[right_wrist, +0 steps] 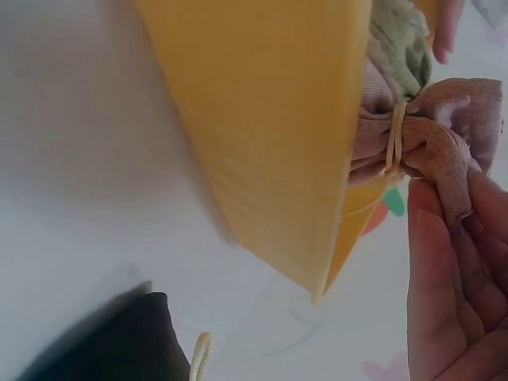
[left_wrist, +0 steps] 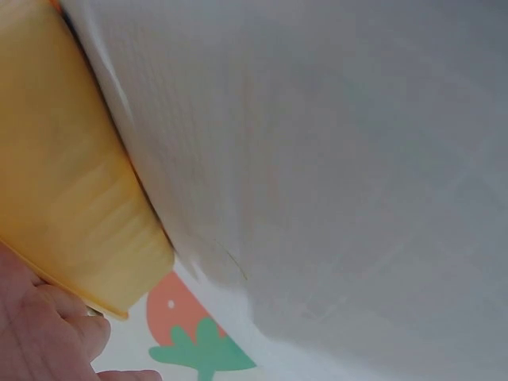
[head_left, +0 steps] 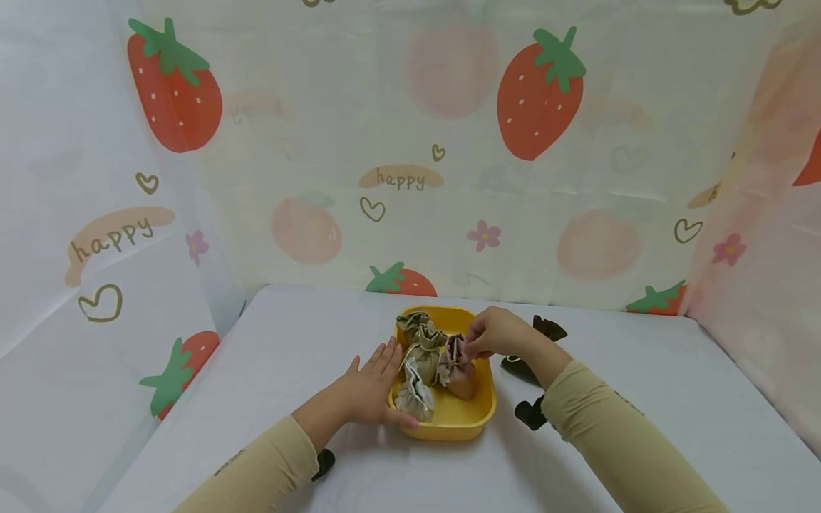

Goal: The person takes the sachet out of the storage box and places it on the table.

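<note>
My left hand [head_left: 370, 385] rests along the left rim of a yellow plastic bin [head_left: 458, 432], its fingers straight. Inside the bin sit several small drawstring pouches: a pale grey one [head_left: 415, 399] at the near left, olive ones [head_left: 425, 362] behind it, and a pink one [head_left: 460, 377] at the right. With thumb and fingers, my right hand [head_left: 497, 333] pinches the gathered top of the pink pouch. In the right wrist view, a cream cord is tied round that pouch's neck [right_wrist: 381, 151], and its lower part is hidden behind the bin wall.
On the white-covered table [head_left: 288, 342], a dark drawstring pouch [head_left: 521, 369] lies right of the bin, partly hidden by my right forearm. Black devices [head_left: 530, 413] show at both wrists. A strawberry-print curtain [head_left: 410, 235] stands behind the table.
</note>
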`<state>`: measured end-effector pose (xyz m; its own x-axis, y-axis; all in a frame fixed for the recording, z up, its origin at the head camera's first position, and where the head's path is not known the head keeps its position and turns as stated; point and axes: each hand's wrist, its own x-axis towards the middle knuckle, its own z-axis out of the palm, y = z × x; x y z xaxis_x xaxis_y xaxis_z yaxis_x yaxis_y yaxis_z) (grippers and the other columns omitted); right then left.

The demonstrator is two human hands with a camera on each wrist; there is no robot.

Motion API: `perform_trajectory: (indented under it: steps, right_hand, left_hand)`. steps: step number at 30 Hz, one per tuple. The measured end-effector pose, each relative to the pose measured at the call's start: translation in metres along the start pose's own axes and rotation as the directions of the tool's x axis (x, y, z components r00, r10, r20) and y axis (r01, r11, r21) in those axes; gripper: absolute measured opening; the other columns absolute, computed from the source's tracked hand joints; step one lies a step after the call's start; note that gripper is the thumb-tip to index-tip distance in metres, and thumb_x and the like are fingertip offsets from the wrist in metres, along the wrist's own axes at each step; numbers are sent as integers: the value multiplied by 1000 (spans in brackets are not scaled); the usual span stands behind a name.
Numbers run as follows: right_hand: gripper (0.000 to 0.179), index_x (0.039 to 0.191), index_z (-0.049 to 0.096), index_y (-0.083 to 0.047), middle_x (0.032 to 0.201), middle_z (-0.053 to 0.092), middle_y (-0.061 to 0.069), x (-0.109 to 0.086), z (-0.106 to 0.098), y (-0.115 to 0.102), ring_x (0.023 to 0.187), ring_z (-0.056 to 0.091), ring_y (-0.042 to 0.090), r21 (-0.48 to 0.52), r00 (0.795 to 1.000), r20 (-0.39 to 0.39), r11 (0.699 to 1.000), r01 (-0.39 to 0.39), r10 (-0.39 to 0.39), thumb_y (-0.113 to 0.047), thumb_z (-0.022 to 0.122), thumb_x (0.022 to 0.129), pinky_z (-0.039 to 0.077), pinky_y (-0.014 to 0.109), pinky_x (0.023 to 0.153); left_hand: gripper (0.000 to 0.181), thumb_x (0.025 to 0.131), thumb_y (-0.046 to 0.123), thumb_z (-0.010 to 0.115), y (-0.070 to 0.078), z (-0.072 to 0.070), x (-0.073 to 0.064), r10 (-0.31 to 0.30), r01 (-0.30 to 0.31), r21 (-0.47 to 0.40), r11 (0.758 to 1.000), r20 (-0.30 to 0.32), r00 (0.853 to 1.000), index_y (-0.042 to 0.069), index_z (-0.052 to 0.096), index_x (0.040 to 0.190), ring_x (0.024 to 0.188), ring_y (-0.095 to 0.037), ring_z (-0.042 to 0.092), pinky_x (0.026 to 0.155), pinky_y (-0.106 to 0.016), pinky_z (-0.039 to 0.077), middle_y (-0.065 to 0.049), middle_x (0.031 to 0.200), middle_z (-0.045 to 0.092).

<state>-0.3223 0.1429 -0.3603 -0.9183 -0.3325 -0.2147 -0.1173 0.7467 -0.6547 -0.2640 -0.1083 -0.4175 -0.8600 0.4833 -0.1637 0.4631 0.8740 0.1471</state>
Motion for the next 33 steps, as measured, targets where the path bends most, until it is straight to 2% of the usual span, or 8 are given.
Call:
perform_trajectory:
  steps: [4, 10, 17, 33]
  right_hand:
    - [7, 74, 69, -8, 68, 64, 3, -1, 0, -2, 63, 59, 15, -1, 1000, -22, 1000, 19, -19, -10, 70, 80, 53, 27, 64]
    - [6, 74, 69, -8, 67, 64, 4, -2, 0, -1, 63, 60, 16, 6, 998, -59, 1000, 1, 0, -10, 70, 80, 53, 30, 66]
    - [6, 75, 68, -8, 69, 64, 3, -3, -2, -1, 64, 60, 16, 4, 997, -81, 1000, -6, 6, -11, 70, 80, 53, 27, 65]
    - [8, 76, 70, -8, 71, 65, 3, -15, -15, -15, 68, 62, 17, 9, 992, -117, 999, 44, -43, -12, 67, 83, 53, 31, 69]
  left_hand:
    - [129, 57, 89, 39, 0, 0, 0, 1, -1, 1, 1000, -1, 1000, 6, 1, 147, 140, -27, 1, 105, -58, 11, -9, 153, -5]
    - [128, 57, 89, 39, 0, 0, 0, 0, 0, 5, 1000, -3, 1000, 7, 1, 147, 140, -27, 1, 105, -58, 11, -9, 153, -5]
    - [127, 58, 88, 40, 0, -1, 0, 5, -5, 9, 1000, -6, 1000, 6, 2, 147, 140, -27, 2, 105, -58, 12, -10, 153, -3]
    - [129, 56, 89, 40, 0, 0, 1, -1, 1, 5, 1000, 4, 1000, 7, 0, 147, 140, -27, 0, 106, -58, 11, -9, 153, -4]
